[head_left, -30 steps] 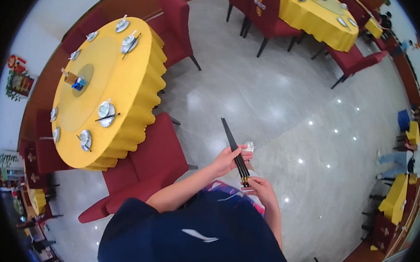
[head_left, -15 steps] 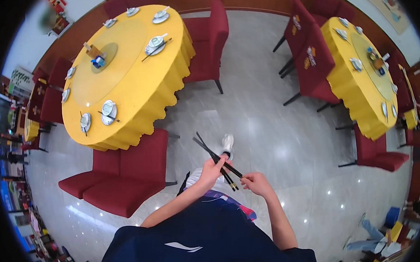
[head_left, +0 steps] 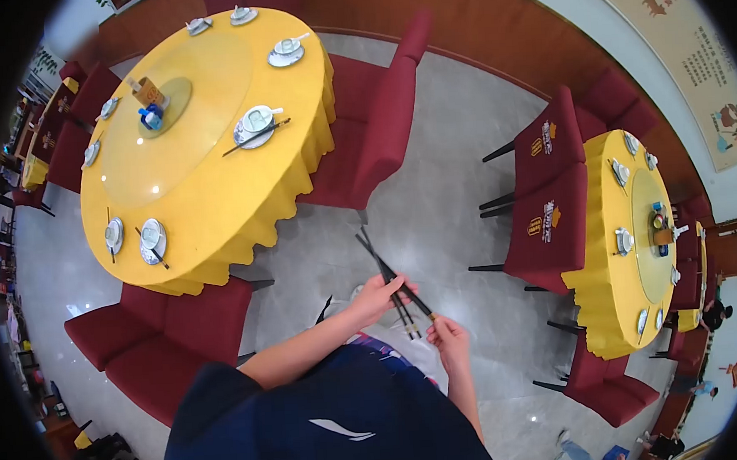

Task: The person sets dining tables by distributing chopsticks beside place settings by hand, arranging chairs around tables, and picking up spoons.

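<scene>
- Chopsticks (head_left: 378, 263), black with gold-coloured ends, lie crossed between the person's two hands, out in front of the dark blue shirt (head_left: 313, 445) and above the grey floor (head_left: 446, 201)
- Left hand (head_left: 380, 299) is clamped on the middle of the chopsticks, thumb across them, thin ends pointing away from the body
- Right hand (head_left: 450, 338) has thumb and fingers pinched on the gold end of the part slanting toward it; how many sticks, I cannot tell
- Table (head_left: 215, 238) with yellow cloth stands ahead on the left, red chair (head_left: 194, 326) at its near edge
</scene>
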The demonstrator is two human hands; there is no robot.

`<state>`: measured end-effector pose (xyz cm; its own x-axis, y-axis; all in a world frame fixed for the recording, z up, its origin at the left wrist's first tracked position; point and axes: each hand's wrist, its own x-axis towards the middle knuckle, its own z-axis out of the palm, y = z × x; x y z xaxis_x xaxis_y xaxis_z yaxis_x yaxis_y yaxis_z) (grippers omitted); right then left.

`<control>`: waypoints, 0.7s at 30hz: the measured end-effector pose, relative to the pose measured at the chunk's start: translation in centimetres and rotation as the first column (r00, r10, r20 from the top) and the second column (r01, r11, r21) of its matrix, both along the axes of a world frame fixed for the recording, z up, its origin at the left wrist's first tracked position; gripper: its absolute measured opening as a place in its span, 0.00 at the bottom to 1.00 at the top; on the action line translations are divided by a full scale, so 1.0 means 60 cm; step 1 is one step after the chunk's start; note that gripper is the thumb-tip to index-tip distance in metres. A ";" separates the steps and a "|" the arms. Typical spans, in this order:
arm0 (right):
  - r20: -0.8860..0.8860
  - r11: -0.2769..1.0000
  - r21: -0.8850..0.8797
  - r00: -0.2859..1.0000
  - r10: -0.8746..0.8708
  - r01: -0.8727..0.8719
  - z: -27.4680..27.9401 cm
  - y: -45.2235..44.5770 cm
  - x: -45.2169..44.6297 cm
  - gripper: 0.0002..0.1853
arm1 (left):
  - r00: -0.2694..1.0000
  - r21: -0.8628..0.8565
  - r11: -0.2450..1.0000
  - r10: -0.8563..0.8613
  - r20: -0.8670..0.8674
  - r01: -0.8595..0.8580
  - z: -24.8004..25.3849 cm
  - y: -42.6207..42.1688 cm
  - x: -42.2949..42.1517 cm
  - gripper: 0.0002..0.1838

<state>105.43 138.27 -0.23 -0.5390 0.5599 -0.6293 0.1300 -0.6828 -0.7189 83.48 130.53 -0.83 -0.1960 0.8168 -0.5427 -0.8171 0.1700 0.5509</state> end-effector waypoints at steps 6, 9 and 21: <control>-0.080 0.958 0.150 0.969 -0.236 0.246 0.014 0.179 -0.132 0.15 | 0.985 0.098 0.993 0.084 -0.152 -0.069 0.021 0.203 -0.087 0.12; -0.169 0.949 0.196 0.961 -0.217 0.249 0.005 0.299 -0.192 0.14 | 0.969 0.103 0.976 0.205 -0.135 -0.192 0.021 0.298 -0.137 0.13; 0.008 0.635 0.098 0.639 0.769 -0.766 0.038 0.802 -0.450 0.13 | 0.809 0.073 0.878 0.466 -0.357 -0.473 0.062 0.594 -0.315 0.12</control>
